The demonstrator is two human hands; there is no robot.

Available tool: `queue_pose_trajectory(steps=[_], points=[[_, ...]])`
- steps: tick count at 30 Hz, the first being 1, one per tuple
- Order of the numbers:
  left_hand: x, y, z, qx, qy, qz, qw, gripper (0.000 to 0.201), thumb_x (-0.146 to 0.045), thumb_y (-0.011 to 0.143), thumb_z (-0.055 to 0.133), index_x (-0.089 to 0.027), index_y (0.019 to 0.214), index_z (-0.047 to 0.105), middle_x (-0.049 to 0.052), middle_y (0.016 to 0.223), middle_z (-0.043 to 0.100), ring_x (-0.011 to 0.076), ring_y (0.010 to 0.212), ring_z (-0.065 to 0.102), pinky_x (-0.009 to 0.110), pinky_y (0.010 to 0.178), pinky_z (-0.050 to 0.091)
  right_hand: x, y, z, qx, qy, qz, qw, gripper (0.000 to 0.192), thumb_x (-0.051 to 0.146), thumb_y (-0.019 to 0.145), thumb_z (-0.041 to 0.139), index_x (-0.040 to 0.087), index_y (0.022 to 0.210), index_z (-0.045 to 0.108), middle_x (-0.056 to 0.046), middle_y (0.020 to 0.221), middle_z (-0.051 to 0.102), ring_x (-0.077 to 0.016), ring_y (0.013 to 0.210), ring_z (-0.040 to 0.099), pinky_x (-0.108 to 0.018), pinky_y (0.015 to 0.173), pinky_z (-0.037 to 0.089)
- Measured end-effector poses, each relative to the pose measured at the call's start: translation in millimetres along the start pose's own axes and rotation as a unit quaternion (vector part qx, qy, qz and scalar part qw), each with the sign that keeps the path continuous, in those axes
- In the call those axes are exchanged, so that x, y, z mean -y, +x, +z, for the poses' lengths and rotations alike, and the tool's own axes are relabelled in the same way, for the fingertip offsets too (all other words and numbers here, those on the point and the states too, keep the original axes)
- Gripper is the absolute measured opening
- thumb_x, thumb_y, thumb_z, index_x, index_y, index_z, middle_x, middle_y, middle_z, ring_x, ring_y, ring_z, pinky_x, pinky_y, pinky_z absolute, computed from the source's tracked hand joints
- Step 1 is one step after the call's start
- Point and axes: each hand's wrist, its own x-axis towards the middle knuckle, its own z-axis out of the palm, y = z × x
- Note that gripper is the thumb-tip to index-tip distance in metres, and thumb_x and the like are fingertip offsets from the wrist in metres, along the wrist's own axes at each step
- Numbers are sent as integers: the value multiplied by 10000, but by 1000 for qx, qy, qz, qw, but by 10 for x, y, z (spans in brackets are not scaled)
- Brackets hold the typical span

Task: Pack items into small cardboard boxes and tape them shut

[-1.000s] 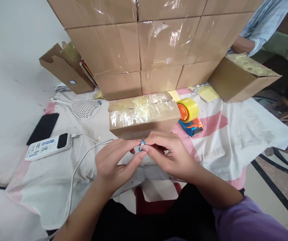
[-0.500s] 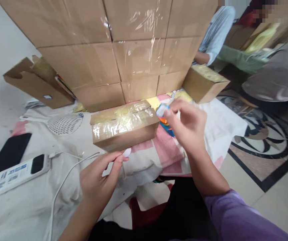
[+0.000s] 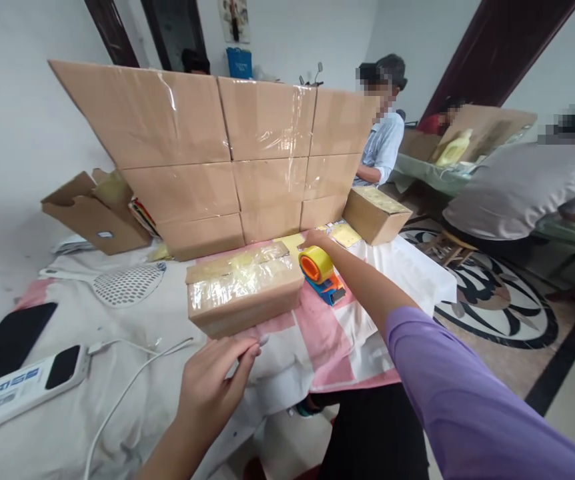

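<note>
My left hand is in front of the taped cardboard box, thumb and forefinger pinched on a small whitish piece whose kind I cannot make out. My right hand reaches far forward, past the tape dispenser, to the foot of the stacked boxes. Its fingers are too small and partly hidden to read. The blue tape dispenser carries a yellow roll of tape with an orange core and sits just right of the taped box.
Stacked cardboard boxes form a wall at the back. Another box stands right, an opened one left. A white perforated paddle, a white power bank with cable and a dark phone lie left. People sit beyond.
My right hand has moved forward and away from above the tape dispenser, uncovering it. The left hand still pinches the whitish piece. My view has tilted up, showing more of the room.
</note>
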Motion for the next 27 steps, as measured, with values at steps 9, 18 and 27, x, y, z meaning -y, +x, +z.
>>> queue_pose_trajectory(steps=[9,18,27], points=[[29,-48,-8,-17,34,-13,999,174,-90,937,619,-215,1053,655,-10,861,753,141,730,675,275,701,472,-31,-1066,-308,-135,210,-170,953,351,379,1007,440,133,919,673,-68,863,684,-177,807,615,-283,723,434],[91,-46,124,12,45,-75,996,83,-154,945,614,-213,970,666,-24,762,735,126,673,670,231,652,491,322,-2110,-161,115,228,-525,812,111,192,937,614,200,954,723,-14,917,704,-147,823,611,-260,716,400],[488,-61,32,-91,321,7,943,674,-550,764,742,-204,1334,648,148,1390,593,417,1275,539,599,1108,338,154,-1784,62,-155,547,-287,771,106,293,999,550,242,939,621,61,652,430,-112,615,470,-260,650,401]])
